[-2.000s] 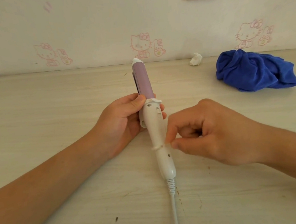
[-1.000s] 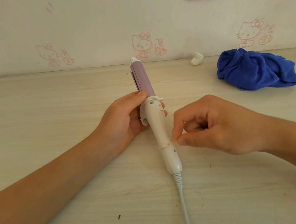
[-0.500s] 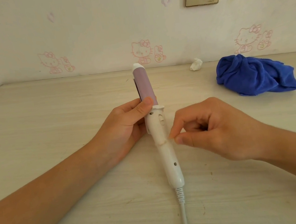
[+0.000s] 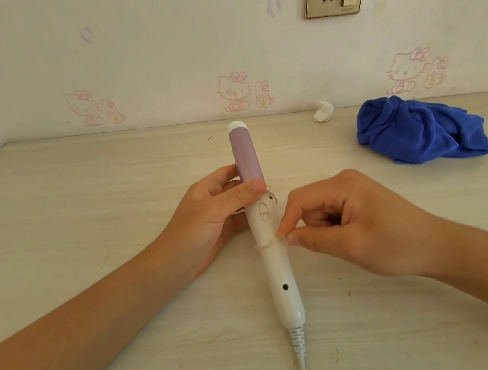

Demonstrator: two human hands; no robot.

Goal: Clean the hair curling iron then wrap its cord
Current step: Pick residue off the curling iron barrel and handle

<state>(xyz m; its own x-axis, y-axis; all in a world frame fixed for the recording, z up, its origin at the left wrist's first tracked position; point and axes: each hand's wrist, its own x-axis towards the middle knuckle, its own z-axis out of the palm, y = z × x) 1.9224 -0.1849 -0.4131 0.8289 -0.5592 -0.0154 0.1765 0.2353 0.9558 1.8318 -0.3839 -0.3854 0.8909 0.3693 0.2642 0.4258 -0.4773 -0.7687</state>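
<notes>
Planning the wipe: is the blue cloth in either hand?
No, the blue cloth lies bunched on the table, apart from the left hand and right hand at the curling iron.

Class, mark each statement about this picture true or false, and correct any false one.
1. The left hand grips the curling iron where barrel meets handle. True.
2. The right hand holds the blue cloth. False: the cloth lies on the table near the wall; the right hand pinches at the iron's handle.
3. The cord is wound round the handle. False: it trails off the handle's end toward the frame's bottom edge.
4. A white crumpled wad lies by the wall, left of the cloth. True.
</notes>
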